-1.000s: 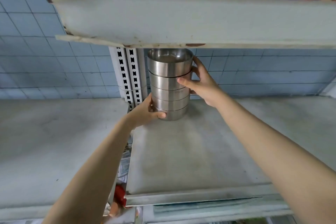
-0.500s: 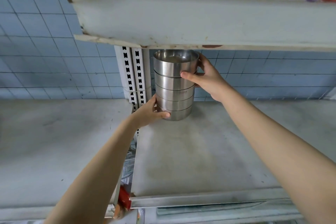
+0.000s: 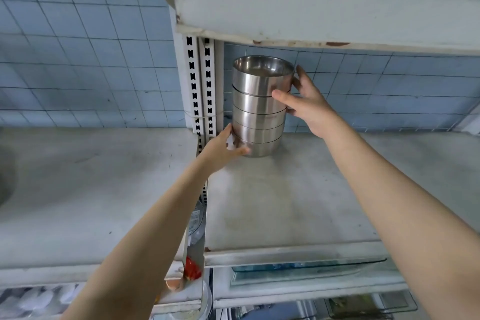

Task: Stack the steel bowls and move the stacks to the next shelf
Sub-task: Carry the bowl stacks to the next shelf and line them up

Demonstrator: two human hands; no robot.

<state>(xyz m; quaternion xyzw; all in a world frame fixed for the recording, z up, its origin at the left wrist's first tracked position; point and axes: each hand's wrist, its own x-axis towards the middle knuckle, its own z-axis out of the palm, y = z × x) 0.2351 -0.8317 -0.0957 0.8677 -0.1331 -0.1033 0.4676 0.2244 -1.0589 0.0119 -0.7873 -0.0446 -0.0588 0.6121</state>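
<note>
Where the forearms come in from below: both bare arms stretch up and forward toward the back left corner of the right shelf (image 3: 285, 202).
Under the shelf lip: a clear glass tray (image 3: 298, 267) sits on the tier beneath. A red object (image 3: 192, 269) shows in the gap between the shelves, too blurred to identify.
Beside it: the left shelf (image 3: 91, 176), pale and scuffed, lies at about the same height.
Low grip: the left hand (image 3: 223, 149) grasps the bottom bowl, with the thumb across its front and the fingers round its left side.
High grip: the right hand (image 3: 309, 104) grasps near the top, with the thumb on the front of the second bowl and the fingers curled round the back right.
Task thing: the stack of steel bowls (image 3: 258, 112), five nested and upright, is at the back left of the right shelf. Whether its base rests on the surface or hangs just above cannot be told.
Just left of the stack: a white slotted upright (image 3: 198, 86).
Behind: a pale blue tiled wall (image 3: 78, 60).
Overhead: the upper shelf (image 3: 311, 13), its paint chipped, overhangs the top rim.
</note>
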